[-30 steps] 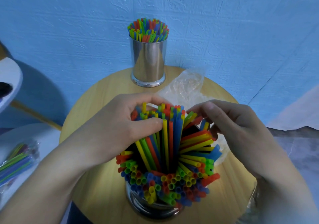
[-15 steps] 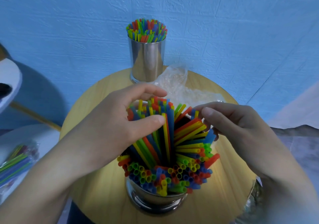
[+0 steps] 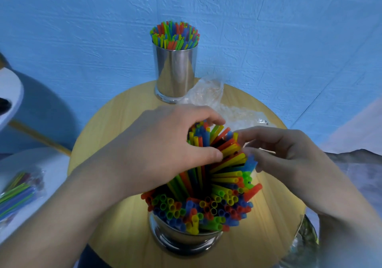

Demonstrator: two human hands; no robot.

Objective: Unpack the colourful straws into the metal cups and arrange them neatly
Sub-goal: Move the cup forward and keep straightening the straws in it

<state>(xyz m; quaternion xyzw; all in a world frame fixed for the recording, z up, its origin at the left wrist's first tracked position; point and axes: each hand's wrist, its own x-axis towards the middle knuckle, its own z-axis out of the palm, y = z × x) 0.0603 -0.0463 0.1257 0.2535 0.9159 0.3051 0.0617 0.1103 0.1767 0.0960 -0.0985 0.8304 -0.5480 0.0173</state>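
Observation:
A metal cup (image 3: pixel 187 239) stands at the near edge of the round wooden table (image 3: pixel 115 123), packed with colourful straws (image 3: pixel 208 203) that fan out towards me and to the right. My left hand (image 3: pixel 161 143) grips a tall bunch of these straws from the left, thumb across their front. My right hand (image 3: pixel 287 156) touches the fanned straws on the right with curled fingertips. A second metal cup (image 3: pixel 175 75) at the table's far edge holds an upright, even bunch of straws (image 3: pixel 175 35).
Crumpled clear plastic wrapping (image 3: pixel 208 94) lies between the far cup and my right hand. A sealed pack of straws (image 3: pixel 16 195) rests on a white surface at the left. A blue wall runs close behind the table.
The view has pulled back a little from the near cup. My left hand has closed tighter round the tall bunch, and my right hand has shifted lower along the fanned straws.

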